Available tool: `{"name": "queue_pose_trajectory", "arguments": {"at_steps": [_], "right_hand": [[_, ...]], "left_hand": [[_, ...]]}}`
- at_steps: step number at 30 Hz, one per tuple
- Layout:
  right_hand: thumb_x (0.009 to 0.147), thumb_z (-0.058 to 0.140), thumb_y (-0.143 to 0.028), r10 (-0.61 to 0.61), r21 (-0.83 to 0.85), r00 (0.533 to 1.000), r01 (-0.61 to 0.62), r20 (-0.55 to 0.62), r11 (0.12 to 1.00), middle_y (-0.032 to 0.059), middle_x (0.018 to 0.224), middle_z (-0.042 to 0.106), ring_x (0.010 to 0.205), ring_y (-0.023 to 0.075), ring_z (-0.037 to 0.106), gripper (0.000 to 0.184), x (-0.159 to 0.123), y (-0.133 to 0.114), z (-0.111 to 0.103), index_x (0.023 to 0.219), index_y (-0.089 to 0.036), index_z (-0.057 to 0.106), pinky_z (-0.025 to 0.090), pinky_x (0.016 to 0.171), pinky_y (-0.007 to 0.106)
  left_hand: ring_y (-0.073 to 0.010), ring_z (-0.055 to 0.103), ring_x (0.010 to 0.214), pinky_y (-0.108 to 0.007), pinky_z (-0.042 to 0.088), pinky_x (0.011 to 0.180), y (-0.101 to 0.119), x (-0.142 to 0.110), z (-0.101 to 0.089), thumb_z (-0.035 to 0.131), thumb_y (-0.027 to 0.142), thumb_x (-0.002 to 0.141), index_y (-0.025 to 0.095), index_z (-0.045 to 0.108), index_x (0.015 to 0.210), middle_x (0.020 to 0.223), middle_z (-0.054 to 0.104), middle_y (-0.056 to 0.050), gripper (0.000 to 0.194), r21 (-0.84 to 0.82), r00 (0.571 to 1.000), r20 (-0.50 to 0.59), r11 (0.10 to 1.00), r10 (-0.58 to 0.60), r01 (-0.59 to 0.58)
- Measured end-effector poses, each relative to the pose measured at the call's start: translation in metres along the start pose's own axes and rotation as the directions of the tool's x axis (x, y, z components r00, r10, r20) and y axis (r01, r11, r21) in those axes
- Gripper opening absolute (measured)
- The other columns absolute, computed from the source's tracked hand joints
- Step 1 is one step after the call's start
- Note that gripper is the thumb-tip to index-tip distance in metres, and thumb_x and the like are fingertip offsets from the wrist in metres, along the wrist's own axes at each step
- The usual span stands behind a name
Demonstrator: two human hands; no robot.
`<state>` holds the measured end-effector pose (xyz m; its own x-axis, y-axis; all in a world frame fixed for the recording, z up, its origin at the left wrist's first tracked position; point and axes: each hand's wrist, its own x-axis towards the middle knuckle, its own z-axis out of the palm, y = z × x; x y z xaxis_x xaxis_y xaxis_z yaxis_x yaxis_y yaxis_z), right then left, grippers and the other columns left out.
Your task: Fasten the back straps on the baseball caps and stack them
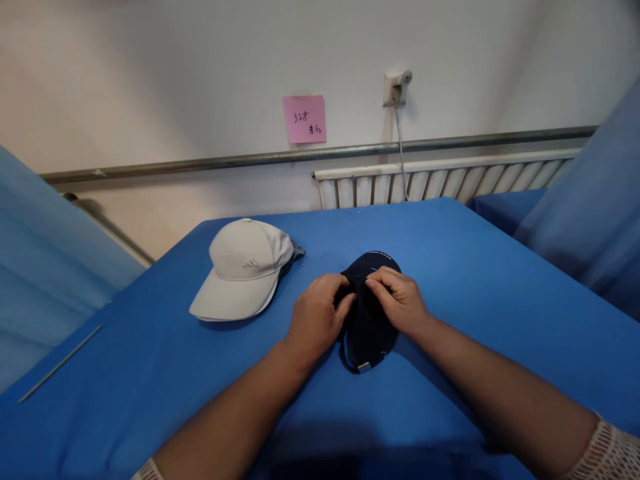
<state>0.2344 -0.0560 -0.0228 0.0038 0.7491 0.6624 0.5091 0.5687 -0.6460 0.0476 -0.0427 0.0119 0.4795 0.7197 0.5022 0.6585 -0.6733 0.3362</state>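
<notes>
A dark navy baseball cap (373,327) lies on the blue-covered table in front of me, its brim pointing away and its back strap with a metal buckle toward me. My left hand (320,313) pinches the cap's fabric on the left side, thumb against fingers. On the other side, my right hand (397,297) grips the cloth near the brim between thumb and fingertips. White lettering shows along the brim's far edge. To the left sits a light grey baseball cap (245,253) with a small stripe logo, stacked over at least one darker cap.
The blue cloth (470,280) covers the table. A thin stick (60,364) lies near its left edge. Behind stand a white radiator (450,180) and a metal rail (240,160). A pink note (305,120) and a socket with a plug (395,90) are on the wall. Blue curtains hang at both sides.
</notes>
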Motion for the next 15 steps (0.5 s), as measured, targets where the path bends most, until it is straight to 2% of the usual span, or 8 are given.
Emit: {"name": "queue_pose_trajectory", "arguments": {"at_steps": [3,5,7,11,13,15], "right_hand": [[0.095,0.049,-0.029,0.049,0.023,0.997,-0.048,-0.062,0.999,-0.0006,0.068,0.054,0.064,0.0138,0.053,0.023,-0.001,-0.001,0.002,0.077,-0.021,0.061,0.043,0.062,0.027],[0.095,0.049,-0.029,0.089,0.025,0.99,-0.087,-0.107,0.996,-0.0007,0.068,0.055,0.064,0.0136,0.053,0.023,-0.001,-0.001,0.003,0.076,-0.021,0.06,0.043,0.062,0.028],[0.094,0.049,-0.03,0.134,0.054,0.984,-0.129,-0.115,0.99,-0.0007,0.068,0.055,0.063,0.0132,0.053,0.023,-0.002,-0.001,0.003,0.076,-0.021,0.06,0.043,0.06,0.027],[0.094,0.05,-0.034,0.259,0.215,0.966,-0.25,-0.011,0.944,-0.0022,0.063,0.052,0.056,0.0113,0.05,0.025,-0.004,-0.003,0.006,0.076,-0.021,0.06,0.042,0.052,0.024],[0.093,0.051,-0.037,0.312,0.294,0.948,-0.315,0.057,0.902,-0.003,0.061,0.051,0.053,0.0106,0.048,0.025,-0.004,-0.005,0.007,0.077,-0.02,0.06,0.041,0.05,0.023],[0.092,0.051,-0.039,0.342,0.339,0.931,-0.365,0.127,0.867,-0.0034,0.059,0.051,0.051,0.0101,0.048,0.027,-0.004,-0.005,0.007,0.076,-0.02,0.06,0.04,0.049,0.022]], "left_hand": [[-0.0183,0.061,0.07,-0.032,0.046,0.065,0.005,-0.004,-0.002,0.058,0.036,0.089,0.021,0.06,0.083,0.076,0.066,-0.002,0.016,0.045,0.999,-0.03,0.998,-0.044,0.045],[-0.0183,0.062,0.065,-0.031,0.044,0.059,0.01,-0.006,-0.003,0.058,0.036,0.09,0.022,0.061,0.087,0.075,0.068,-0.002,0.015,0.031,0.996,0.041,0.996,-0.084,0.082],[-0.02,0.065,0.069,-0.032,0.045,0.06,0.012,-0.006,-0.001,0.058,0.031,0.089,0.023,0.062,0.098,0.082,0.071,-0.002,0.013,-0.008,0.986,0.118,0.993,-0.114,0.116],[-0.0204,0.066,0.08,-0.033,0.049,0.069,0.008,-0.002,0.007,0.059,0.024,0.087,0.022,0.061,0.109,0.093,0.071,-0.004,0.023,-0.122,0.977,0.146,0.977,-0.158,0.176],[-0.0183,0.064,0.079,-0.031,0.049,0.07,0.004,0.001,0.011,0.061,0.024,0.084,0.021,0.063,0.106,0.093,0.069,-0.003,0.022,-0.202,0.977,0.13,0.96,-0.169,0.193],[-0.0157,0.061,0.075,-0.028,0.047,0.068,0.0,0.003,0.014,0.064,0.022,0.08,0.02,0.065,0.094,0.088,0.066,-0.002,0.014,-0.297,0.977,0.117,0.933,-0.178,0.206]]}}
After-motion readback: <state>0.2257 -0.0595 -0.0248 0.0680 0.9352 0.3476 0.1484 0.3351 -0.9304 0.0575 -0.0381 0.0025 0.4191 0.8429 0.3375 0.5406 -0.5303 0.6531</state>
